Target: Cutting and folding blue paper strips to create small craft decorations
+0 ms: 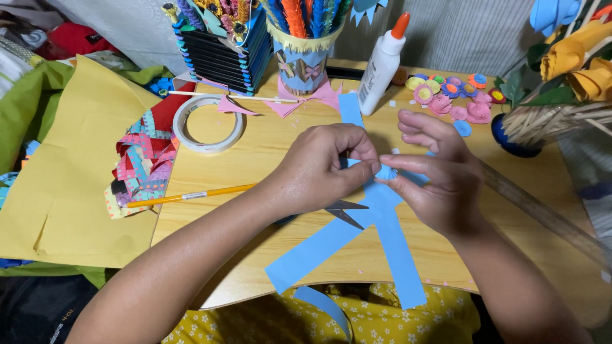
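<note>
At centre frame, the left hand and right hand pinch a small blue paper rosette between thumbs and forefingers, fingertips nearly meeting. Blue strips and scissors lie just below on the table.

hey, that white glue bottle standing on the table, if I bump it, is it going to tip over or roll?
The glue bottle is tall and narrow with an orange cap, and it already stands at a lean, so a sideways bump would probably topple it. Once down, its rounded body might roll toward the paper flowers. It looks like light plastic.

Glue bottle, tape roll, yellow pencil, scissors on wooden table.
</note>
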